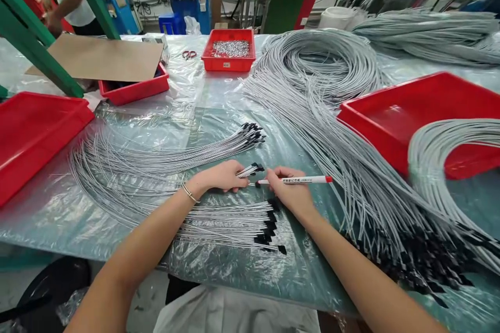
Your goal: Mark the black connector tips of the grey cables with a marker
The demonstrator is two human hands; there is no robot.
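Observation:
My left hand (228, 176) is closed around a few thin grey cables (245, 171) just behind their black ends. Close beside it, my right hand (291, 192) grips a white marker pen (304, 180) with a red end, its tip pointing left toward the cable ends. Nearer to me lies a row of grey cables (230, 218) with black ends spread out side by side. Beyond my left hand rests a bundle of similar cables (211, 153), their black tips bunched together. The cables curve away to the left.
Large grey cable coils (332, 57) and a long cable bundle (351, 166) cover the right side. A red tray (390, 114) stands there. At the back a red bin (228, 65) holds small metal parts near red scissors (189, 54). Another red tray (35, 135) is at left; a person (70, 0) stands behind.

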